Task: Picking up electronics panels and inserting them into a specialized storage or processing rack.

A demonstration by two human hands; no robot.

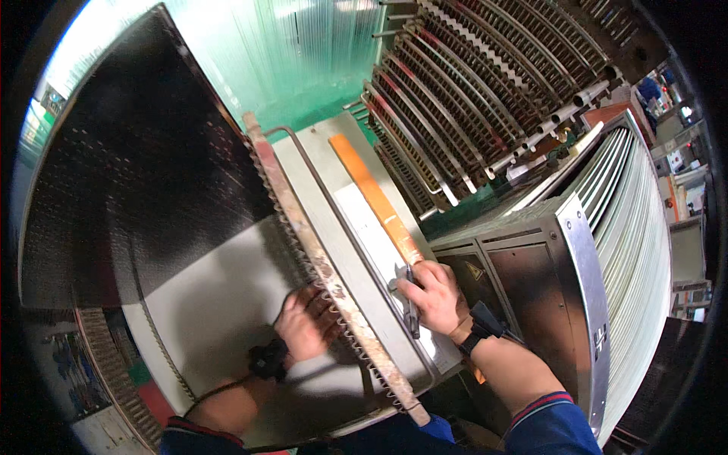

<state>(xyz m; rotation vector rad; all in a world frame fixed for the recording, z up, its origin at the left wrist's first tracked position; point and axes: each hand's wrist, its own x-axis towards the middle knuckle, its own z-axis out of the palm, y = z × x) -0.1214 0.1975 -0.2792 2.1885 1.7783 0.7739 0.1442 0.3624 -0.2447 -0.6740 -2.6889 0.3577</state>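
My right hand is closed around a dark, slim tool, whose exact kind I cannot make out. It rests over a white sheet, at the near end of a long orange strip. Left of it, a worn rack bar edged with a wire coil runs diagonally, with a bent metal tube alongside. My left hand lies in shadow beside this bar, fingers apart and bent, with their tips partly hidden near the coil. It appears to hold nothing.
A large dark mesh panel rises at the left. Stacked metal racks stand at the far right, above a metal cabinet and a pile of pale sheets. Translucent green strip curtains hang behind.
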